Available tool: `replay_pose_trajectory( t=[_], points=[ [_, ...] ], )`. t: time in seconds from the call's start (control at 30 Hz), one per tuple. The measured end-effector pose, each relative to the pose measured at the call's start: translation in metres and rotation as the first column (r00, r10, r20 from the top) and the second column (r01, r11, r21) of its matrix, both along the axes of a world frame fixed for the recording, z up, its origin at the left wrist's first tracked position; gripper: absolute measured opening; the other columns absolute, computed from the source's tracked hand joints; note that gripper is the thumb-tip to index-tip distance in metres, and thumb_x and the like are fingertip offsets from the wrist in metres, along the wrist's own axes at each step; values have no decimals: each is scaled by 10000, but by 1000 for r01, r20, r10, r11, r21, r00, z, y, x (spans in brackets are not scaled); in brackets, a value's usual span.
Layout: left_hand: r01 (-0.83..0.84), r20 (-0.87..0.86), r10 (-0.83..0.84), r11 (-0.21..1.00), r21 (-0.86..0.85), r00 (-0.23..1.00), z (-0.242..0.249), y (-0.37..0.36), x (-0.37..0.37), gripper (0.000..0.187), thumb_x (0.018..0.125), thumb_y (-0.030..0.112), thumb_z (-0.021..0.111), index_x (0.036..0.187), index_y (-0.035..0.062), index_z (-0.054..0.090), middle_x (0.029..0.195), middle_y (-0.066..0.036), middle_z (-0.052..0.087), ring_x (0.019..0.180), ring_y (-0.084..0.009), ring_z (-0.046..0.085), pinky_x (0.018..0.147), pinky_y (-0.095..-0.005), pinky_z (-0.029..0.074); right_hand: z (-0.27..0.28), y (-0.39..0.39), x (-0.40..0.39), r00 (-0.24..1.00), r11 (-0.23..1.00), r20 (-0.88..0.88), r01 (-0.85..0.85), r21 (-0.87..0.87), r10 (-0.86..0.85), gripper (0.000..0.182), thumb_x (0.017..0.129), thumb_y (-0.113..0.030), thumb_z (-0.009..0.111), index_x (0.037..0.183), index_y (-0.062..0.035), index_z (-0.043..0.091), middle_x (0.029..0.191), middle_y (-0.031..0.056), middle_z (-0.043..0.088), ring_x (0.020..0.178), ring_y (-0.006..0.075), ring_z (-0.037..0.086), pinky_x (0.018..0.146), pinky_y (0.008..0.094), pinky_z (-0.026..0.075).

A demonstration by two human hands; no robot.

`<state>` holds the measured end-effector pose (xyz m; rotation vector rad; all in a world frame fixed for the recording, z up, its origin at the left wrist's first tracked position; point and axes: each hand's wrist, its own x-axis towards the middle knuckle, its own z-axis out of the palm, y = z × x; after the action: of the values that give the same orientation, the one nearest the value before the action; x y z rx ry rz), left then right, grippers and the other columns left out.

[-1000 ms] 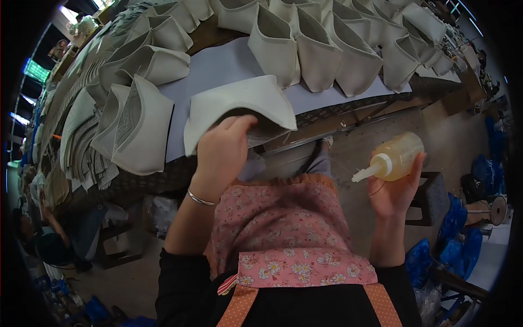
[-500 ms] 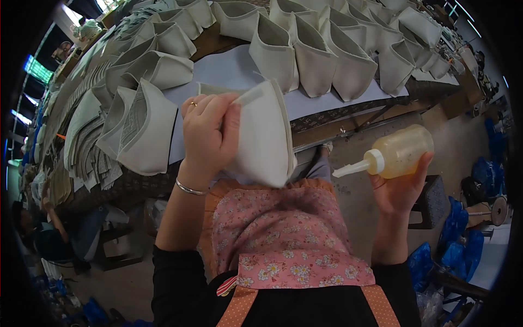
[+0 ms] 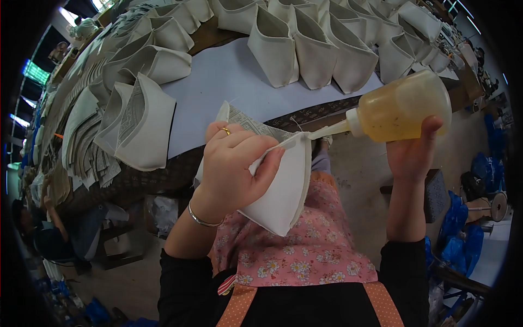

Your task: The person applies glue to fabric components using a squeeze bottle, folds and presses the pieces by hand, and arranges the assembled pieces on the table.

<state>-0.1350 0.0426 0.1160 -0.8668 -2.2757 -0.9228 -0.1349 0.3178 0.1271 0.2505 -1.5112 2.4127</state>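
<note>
My left hand (image 3: 237,163) pinches the upper edge of a white fabric pouch (image 3: 283,188), whose patterned lining shows at the opening. The pouch hangs tilted above my lap, its pointed end down. In my right hand (image 3: 411,147) is a squeeze bottle (image 3: 406,109) of amber liquid, lying nearly level with its base to the right. Its white nozzle points left, and the tip is right at the pouch's top corner, close to my left fingertips.
Similar white pouches (image 3: 313,52) stand in rows on the table, over a pale sheet (image 3: 218,76). Stacked fabric pieces (image 3: 90,136) lie at the left. Another person (image 3: 49,229) sits at the lower left. A stool (image 3: 433,196) and blue plastic bags (image 3: 457,245) are on the right.
The bottle has risen and moved left, bringing its nozzle to the pouch's corner. My left hand has shifted down and right, turning the pouch so its opening and lining show.
</note>
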Motion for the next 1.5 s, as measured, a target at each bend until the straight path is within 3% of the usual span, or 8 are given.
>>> replay_pose_trajectory(
  t=[0.37, 0.43, 0.5, 0.63, 0.83, 1.2, 1.27, 1.5],
  points=[
    [29, -2, -29, 1000, -9, 1000, 2, 2, 3, 56, 656, 65, 652, 657, 83, 599, 565, -3, 541, 512, -163, 471, 632, -290, 328, -3, -3, -2, 999, 996, -1, -45, 76, 45, 722, 794, -525, 539, 1309, -76, 305, 1272, 70, 428, 1174, 223, 431, 970, 400, 366],
    [40, 6, -40, 999, -7, 999, 3, 2, 3, 50, 649, 49, 646, 657, 61, 598, 578, -19, 550, 508, -169, 459, 631, -293, 326, -3, -3, -2, 998, 998, -8, -58, 32, 58, 689, 804, -491, 550, 1294, -64, 322, 1254, 69, 441, 1159, 219, 444, 953, 390, 378],
    [16, 1, -16, 1000, -9, 1000, 3, 2, 3, 66, 664, 79, 659, 656, 103, 597, 566, 13, 547, 521, -155, 485, 634, -287, 331, -4, -4, -1, 997, 997, -15, -70, -10, 70, 655, 813, -457, 561, 1279, -53, 338, 1236, 67, 454, 1145, 215, 457, 936, 380, 391],
    [3, 20, -3, 1000, -15, 1000, 7, 2, 4, 67, 662, 73, 658, 657, 99, 597, 573, 10, 555, 522, -154, 487, 634, -284, 330, -6, -4, 3, 991, 989, -11, -129, 77, 130, 668, 811, -452, 568, 1279, -37, 335, 1231, 83, 456, 1138, 215, 458, 937, 382, 380],
    [-21, 26, 20, 998, 51, 999, 5, 1, 0, 60, 657, 57, 656, 672, 81, 603, 591, -16, 572, 531, -171, 499, 634, -293, 342, -11, 0, 14, 988, 980, 0, -153, 127, 155, 756, 760, -485, 616, 1284, -21, 329, 1229, 89, 456, 1130, 216, 460, 943, 375, 373],
    [-164, 231, 95, 941, 298, 968, 7, 0, 0, 47, 738, 78, 621, 726, 32, 622, 617, -67, 586, 542, -201, 521, 580, -295, 398, -7, -1, 35, 989, 977, 17, -147, 154, 147, 879, 676, -490, 706, 1291, 1, 313, 1211, 97, 468, 1104, 208, 484, 911, 351, 411],
    [-168, 237, 94, 933, 317, 967, 7, -1, -1, 58, 748, 81, 620, 735, 24, 623, 612, -69, 581, 540, -183, 517, 562, -280, 398, -13, 5, 39, 993, 955, 18, -120, 272, 119, 936, 663, -617, 625, 1306, -27, 285, 1223, 143, 466, 1115, 300, 486, 915, 438, 426],
    [-213, 327, 76, 889, 405, 942, 14, -2, -1, 102, 788, 88, 609, 756, -9, 617, 599, -47, 549, 561, -76, 482, 518, -210, 376, -14, 10, 47, 985, 930, 110, -165, 328, 136, 1020, 597, -631, 676, 1313, -34, 263, 1241, 143, 430, 1087, 327, 497, 905, 487, 427]
  ],
)
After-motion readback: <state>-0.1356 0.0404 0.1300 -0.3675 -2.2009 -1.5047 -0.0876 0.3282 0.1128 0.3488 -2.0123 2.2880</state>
